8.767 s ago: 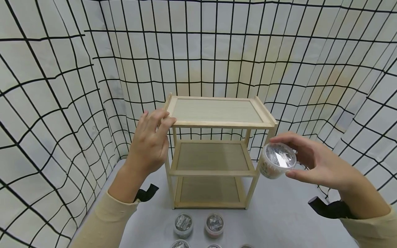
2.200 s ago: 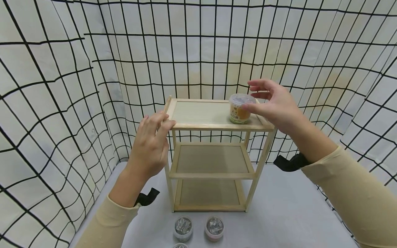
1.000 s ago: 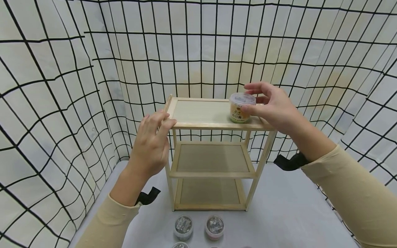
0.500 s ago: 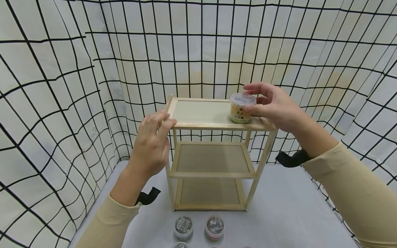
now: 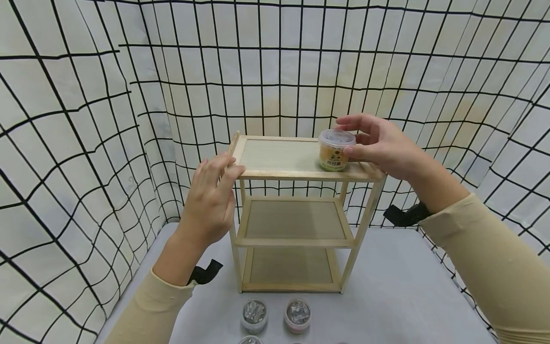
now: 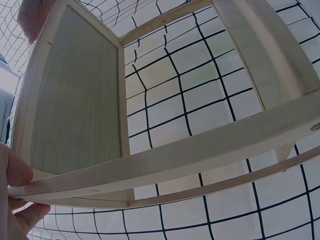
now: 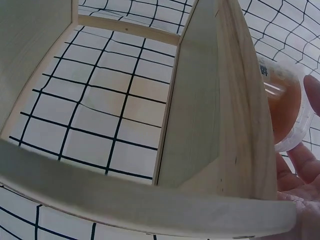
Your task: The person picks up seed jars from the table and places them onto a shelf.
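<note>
A three-tier wooden shelf rack stands in the middle of the head view. My left hand grips the rack's top left corner, and in the left wrist view its thumb and a finger lie on either side of the side rail. Toward the right end of the top tier sits a small clear plastic tub with a lid and an orange and green printed label. My right hand holds that tub from the right, thumb in front and fingers behind. The right wrist view shows the tub partly hidden by the rack.
Two similar lidded tubs, a left one and a right one, stand on the white tabletop before the rack. More lids are cut off at the bottom edge. White walls with black grid netting enclose the sides and back.
The right hand has brought the tub from beside the rack up onto the top tier. Over the last second the tub's label has turned slightly leftward. The left hand stays put.
</note>
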Demonstrator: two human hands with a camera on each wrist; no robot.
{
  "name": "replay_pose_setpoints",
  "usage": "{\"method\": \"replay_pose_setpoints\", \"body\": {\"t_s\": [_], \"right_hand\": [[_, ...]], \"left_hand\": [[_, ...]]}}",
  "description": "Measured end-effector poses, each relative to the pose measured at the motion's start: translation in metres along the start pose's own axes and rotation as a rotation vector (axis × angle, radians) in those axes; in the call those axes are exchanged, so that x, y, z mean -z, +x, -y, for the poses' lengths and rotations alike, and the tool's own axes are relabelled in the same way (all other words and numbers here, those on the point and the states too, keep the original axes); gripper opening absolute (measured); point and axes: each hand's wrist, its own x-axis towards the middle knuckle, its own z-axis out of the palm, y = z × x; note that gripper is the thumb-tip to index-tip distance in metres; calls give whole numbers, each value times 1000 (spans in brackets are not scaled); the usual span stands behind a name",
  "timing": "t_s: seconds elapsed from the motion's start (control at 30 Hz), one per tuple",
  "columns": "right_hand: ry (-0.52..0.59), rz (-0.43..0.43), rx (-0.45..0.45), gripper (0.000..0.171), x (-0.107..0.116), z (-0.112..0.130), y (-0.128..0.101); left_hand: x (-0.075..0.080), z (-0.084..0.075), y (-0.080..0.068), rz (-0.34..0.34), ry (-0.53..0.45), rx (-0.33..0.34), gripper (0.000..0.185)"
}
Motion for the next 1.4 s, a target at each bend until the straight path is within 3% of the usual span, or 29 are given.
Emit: {"method": "replay_pose_setpoints", "body": {"t_s": [0.6, 1.0, 1.4], "right_hand": [[69, 84, 27, 62, 8, -5, 4], [91, 82, 38, 77, 10, -5, 3], [47, 38, 88, 77, 18, 2, -11]], "left_hand": [[1, 0, 0, 6, 10, -2, 48], [0, 0, 0, 1, 7, -5, 48], [0, -1, 1, 2, 14, -3, 48]]}}
